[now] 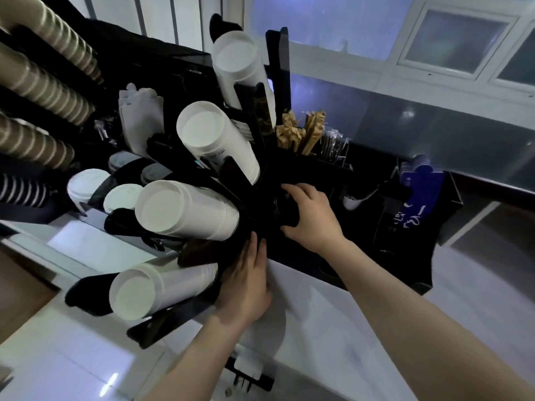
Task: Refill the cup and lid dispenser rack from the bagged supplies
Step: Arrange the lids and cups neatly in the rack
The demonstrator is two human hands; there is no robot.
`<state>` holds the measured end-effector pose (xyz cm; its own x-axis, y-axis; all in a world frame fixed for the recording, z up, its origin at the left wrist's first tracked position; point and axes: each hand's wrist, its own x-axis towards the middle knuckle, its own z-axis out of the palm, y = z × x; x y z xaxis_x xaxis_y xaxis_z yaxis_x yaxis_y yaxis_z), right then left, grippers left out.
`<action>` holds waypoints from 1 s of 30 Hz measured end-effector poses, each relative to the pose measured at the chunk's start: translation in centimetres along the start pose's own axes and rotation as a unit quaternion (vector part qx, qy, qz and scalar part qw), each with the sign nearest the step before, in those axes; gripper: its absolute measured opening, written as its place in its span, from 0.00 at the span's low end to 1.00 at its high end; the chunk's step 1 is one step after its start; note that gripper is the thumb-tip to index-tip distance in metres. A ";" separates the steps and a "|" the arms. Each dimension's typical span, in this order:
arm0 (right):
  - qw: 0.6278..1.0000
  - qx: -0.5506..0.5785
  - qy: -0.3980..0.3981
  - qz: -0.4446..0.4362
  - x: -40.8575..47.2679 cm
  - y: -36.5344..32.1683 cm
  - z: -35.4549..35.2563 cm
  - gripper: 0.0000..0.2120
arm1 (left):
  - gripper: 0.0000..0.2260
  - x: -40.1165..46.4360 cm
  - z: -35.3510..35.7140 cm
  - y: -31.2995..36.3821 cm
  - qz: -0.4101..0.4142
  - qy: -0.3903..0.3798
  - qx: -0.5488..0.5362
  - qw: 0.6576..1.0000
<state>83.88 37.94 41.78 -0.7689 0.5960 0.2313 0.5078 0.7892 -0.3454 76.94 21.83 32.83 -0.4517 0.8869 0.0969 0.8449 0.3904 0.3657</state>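
Black rack (278, 68) holds four tilted white cup stacks (188, 209)

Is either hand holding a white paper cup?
No: the left hand and right hand both rest on the black dispenser rack, away from the white paper cup stacks.

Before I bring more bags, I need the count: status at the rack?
Right hand curled on something dark at the rack. Left hand flat against its base. Four white cup stacks loaded. No bag in sight.

Dark object (285, 208) under the right hand (311, 217), indistinct against the black rack (278, 68).
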 end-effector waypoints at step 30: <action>0.958 -0.240 -0.144 0.057 -5.5 5.7 -3.1 0.42 | 0.42 -0.7 3.3 2.7 -0.055 -0.175 0.048 0.982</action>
<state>92.19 39.62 41.35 -0.7380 0.6715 -0.0674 0.6620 0.7397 0.1205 80.48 23.13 30.65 -0.4307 0.8615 -0.2688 0.8269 0.4961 0.2648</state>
